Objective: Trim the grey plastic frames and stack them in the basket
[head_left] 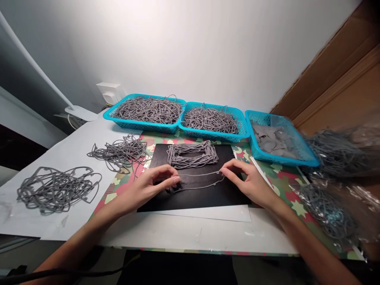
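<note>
A thin grey rubber gasket ring (198, 187), long and narrow with small tabs, is stretched between my two hands just over a black mat (237, 194). My left hand (160, 180) pinches its left end between thumb and fingers. At the other end, my right hand (243, 178) grips the right corner between thumb and fingertips. Beyond the held ring, a stack of similar grey gaskets (192, 160) lies on the mat in a rough rectangle.
Two blue baskets (166, 128) (213, 137) of tangled grey rings line the wall. A third blue basket (285, 158) holds flat grey pieces. Loose ring piles (59, 190) (118, 152) lie left; plastic bags of rings (329, 213) sit right. A lamp base (83, 113) stands back left.
</note>
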A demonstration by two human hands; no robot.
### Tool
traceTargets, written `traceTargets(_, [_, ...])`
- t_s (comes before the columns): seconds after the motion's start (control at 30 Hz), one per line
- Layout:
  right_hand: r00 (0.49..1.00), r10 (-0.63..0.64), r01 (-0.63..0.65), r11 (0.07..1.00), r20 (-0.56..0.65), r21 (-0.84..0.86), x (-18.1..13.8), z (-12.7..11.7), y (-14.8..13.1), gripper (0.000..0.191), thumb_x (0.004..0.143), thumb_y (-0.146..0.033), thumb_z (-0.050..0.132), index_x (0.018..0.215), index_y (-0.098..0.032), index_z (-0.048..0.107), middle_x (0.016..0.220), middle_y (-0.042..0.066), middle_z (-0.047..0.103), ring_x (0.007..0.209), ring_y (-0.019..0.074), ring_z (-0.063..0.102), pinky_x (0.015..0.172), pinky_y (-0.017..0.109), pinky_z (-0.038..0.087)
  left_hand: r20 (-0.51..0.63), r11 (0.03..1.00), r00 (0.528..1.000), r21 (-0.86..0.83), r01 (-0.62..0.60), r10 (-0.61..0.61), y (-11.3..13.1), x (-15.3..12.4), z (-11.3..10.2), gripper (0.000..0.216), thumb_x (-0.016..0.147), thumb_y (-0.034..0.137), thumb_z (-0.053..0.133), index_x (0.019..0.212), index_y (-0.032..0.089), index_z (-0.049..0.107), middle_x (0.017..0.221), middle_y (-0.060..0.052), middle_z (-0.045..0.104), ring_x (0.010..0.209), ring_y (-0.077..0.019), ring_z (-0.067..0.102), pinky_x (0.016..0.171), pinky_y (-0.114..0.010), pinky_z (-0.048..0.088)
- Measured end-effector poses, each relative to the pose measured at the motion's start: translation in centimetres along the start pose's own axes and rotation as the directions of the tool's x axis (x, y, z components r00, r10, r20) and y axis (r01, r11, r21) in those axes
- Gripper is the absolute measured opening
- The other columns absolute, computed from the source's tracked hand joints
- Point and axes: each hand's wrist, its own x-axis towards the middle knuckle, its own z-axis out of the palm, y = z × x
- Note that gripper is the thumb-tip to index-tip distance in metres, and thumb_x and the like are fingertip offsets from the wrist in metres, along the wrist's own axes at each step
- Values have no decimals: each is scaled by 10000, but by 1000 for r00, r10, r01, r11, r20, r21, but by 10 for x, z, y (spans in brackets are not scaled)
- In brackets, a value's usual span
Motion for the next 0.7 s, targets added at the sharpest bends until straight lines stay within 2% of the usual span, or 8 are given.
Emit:
traceTargets(0.23, [998,57,-59,985,15,161,1,1,-1,306,1092,-513,699,977,-233,744,916,28,767,891,212,721,853,349,576,-36,1000,999,0,-26,26,-3,2,-1,379,1070,550,720,1022,187,815,916,-50,801,812,-162,745,735,-252,648])
traceTargets(0.33, [996,89,-88,958,9,274,2,1,-4,366,1052,-577,737,956,-225,718,813,4,727,786,184,724,792,326,613,-28,999,999,-36,18,-19,0,2,0,396,1068,555,728,1013,172,812,917,-57,819,811,-162,771,729,-238,656])
traceTargets(0.47, [986,156,-169,907,66,387,4,2,-5,446,1009,-652,758,962,-212,699,775,-12,699,644,152,713,631,292,630,31,973,991,-190,131,-127,1,2,1,457,1039,614,752,1035,157,776,899,-66,826,837,-221,846,678,-263,688])
traceTargets(0.57, [965,215,-258,876,148,409,5,4,-3,488,965,-665,807,937,-190,702,769,-3,707,572,141,708,531,271,613,79,944,980,-267,196,-181,-1,1,1,511,997,661,786,1028,152,751,868,-71,831,800,-245,860,635,-277,695])
traceTargets(0.7, [948,263,-315,857,181,407,6,6,4,543,917,-709,838,945,-182,710,753,-2,713,573,142,725,516,254,606,62,951,982,-246,188,-178,-6,2,1,525,993,675,782,1012,152,748,862,-69,831,767,-215,846,648,-263,685])
